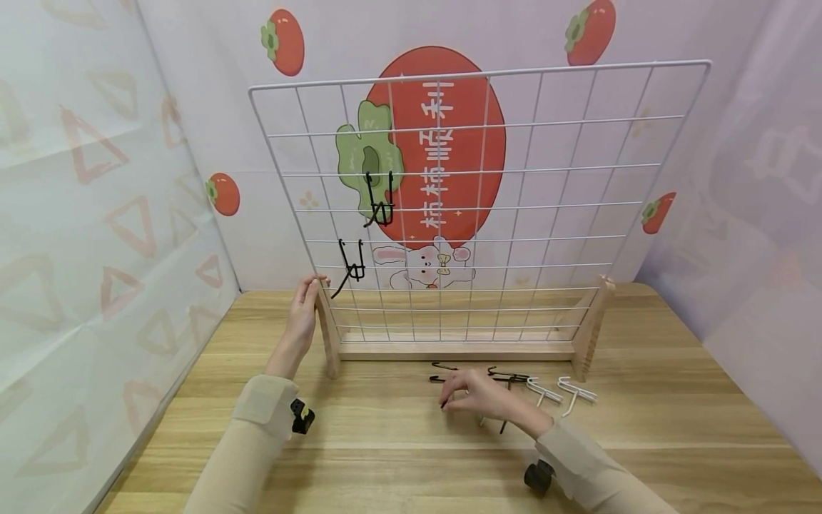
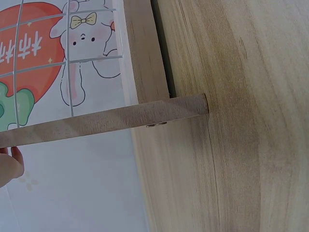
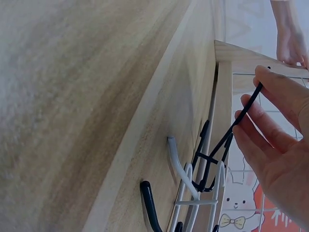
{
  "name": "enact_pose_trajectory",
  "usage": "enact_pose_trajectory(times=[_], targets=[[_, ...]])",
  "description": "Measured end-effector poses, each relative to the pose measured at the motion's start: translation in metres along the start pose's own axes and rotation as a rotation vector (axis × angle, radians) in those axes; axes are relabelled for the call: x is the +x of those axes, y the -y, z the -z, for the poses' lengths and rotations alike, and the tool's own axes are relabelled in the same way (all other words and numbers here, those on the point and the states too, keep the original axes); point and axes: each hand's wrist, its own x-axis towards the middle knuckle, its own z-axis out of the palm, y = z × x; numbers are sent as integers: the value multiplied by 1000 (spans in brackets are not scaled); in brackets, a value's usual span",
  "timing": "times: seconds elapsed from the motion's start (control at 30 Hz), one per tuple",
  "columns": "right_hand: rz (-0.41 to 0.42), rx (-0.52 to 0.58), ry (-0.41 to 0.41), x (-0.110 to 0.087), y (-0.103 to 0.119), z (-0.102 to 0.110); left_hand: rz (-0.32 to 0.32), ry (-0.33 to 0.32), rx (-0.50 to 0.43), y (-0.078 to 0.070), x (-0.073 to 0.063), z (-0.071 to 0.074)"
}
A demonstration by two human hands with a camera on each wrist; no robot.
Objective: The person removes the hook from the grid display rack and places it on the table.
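Hook (image 3: 247, 105) of black wire is what I have in my right hand (image 1: 481, 396): my thumb and fingertips make a narrow pinch on its long arm, near the end. Its two-pronged part is low above the table (image 1: 385, 457), in front of the wire grid (image 1: 488, 74); whether it rests there, I cannot tell. My left hand (image 1: 303, 318) grips the left wooden upright (image 1: 329, 334) beside the grid, and this grip should be steady, without pushing. As I judge, the step is to pick the hook up. Thin wire can turn between fingers, so I should pinch firmly and raise it slowly. White hook (image 1: 544, 391) and another black hook (image 1: 513, 376) lie near, therefore lifting upward first is safer than pulling sideways, because wires may catch.
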Motion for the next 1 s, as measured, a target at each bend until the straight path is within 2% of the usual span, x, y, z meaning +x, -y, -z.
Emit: enact_pose_trajectory(times=[0.43,0.83,1.0], targets=[[-7,-51,9,-3,0,-6,6,-4,3,-1,0,0],[53,-145,-3,-4,-2,-9,5,0,2,-1,-1,-1],[27,-120,7,-5,-1,-9,0,5,5,-1,-1,-1]])
